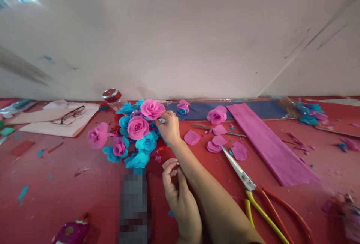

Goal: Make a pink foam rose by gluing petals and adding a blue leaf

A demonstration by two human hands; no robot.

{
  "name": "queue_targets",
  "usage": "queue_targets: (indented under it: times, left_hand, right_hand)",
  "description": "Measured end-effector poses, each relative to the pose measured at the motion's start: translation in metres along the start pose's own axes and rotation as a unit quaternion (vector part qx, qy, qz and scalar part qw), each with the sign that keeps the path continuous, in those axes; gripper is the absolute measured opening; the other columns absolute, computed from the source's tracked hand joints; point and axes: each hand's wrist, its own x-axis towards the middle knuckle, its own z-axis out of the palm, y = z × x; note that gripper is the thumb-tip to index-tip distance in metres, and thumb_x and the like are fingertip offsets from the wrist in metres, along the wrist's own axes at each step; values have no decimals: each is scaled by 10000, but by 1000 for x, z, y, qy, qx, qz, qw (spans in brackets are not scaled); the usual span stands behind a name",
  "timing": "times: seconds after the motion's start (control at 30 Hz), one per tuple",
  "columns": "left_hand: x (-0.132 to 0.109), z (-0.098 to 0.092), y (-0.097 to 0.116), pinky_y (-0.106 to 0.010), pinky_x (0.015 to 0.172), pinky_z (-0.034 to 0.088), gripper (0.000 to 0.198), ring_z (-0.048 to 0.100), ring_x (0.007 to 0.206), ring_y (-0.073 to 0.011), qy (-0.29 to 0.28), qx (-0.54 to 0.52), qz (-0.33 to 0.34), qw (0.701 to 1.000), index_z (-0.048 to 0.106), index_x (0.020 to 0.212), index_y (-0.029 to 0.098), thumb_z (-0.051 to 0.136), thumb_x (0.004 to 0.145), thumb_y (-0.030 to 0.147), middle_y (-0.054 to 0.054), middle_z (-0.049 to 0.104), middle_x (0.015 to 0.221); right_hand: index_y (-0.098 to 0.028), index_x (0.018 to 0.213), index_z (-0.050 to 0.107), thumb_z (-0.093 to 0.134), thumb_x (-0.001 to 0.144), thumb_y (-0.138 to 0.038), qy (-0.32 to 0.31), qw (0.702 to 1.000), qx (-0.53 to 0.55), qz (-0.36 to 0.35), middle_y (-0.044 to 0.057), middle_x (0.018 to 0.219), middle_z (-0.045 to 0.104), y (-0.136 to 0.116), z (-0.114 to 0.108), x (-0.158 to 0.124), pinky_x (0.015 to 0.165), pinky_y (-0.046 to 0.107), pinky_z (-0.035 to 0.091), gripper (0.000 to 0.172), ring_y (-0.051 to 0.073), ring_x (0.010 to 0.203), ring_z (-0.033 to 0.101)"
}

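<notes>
My right hand [168, 125] reaches forward and is closed on the stem under a pink paper rose [152, 108], setting it against a bunch of pink and blue paper flowers [132, 139]. My left hand [177, 191] is nearer to me, its fingers pinched on a small pale pink paper petal [168, 162]. Cut pink petals [215, 144] lie on the red table [56, 184] just right of my right hand.
Scissors with yellow and red handles [253, 191] lie at the right front. A long pink crepe strip [270, 144] lies on blue paper [202, 109]. Loose roses [216, 115] sit by the wall. Eyeglasses [70, 115] rest on paper at left. A red-lidded jar [111, 95] stands behind the bunch.
</notes>
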Motion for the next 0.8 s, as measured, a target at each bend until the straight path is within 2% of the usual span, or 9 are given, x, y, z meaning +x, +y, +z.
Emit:
queue_targets:
  times: [0.23, 0.43, 0.53, 0.7, 0.8]
  left_hand:
    - [-2, 0, 0, -319, 898, 411, 224, 550, 1025, -188, -1, 0, 1, 1000, 568, 1021, 216, 499, 868, 364, -53, 586, 1095]
    - [-2, 1, 2, -313, 895, 410, 206, 552, 1005, -181, -15, -16, 6, 1000, 562, 1004, 209, 490, 872, 350, -53, 583, 1071]
    - [-2, 3, 1, -300, 878, 414, 192, 546, 998, -176, -14, -24, 2, 1000, 571, 979, 205, 478, 878, 339, -55, 580, 1068]
    - [-4, 5, 0, -292, 861, 414, 188, 546, 997, -183, -8, -45, -11, 999, 578, 990, 202, 482, 875, 316, -69, 581, 1070]
    - [-5, 6, 0, -294, 846, 418, 183, 557, 947, -186, -8, -71, -37, 997, 594, 960, 191, 506, 856, 314, -77, 596, 1020]
  right_hand:
    - [-249, 814, 732, 591, 778, -201, -81, 997, -7, 3, 2, 848, 736, -1, -2, 2, 709, 234, 446, 154, 183, 808, 661]
    - [-219, 816, 742, 612, 739, -190, -116, 993, -33, -4, 36, 856, 744, -1, -4, 4, 692, 236, 445, 153, 203, 823, 665]
    - [-189, 773, 743, 605, 733, -219, -93, 995, -30, 15, 41, 783, 740, -2, -6, 5, 642, 239, 439, 147, 198, 751, 654]
    - [-156, 790, 734, 615, 733, -343, -42, 997, 42, 49, 20, 670, 701, -9, -21, 11, 581, 251, 433, 229, 170, 624, 606]
    - [-152, 786, 726, 634, 718, -375, 40, 996, 69, 46, 10, 666, 677, -26, -38, 18, 588, 262, 437, 251, 154, 611, 585]
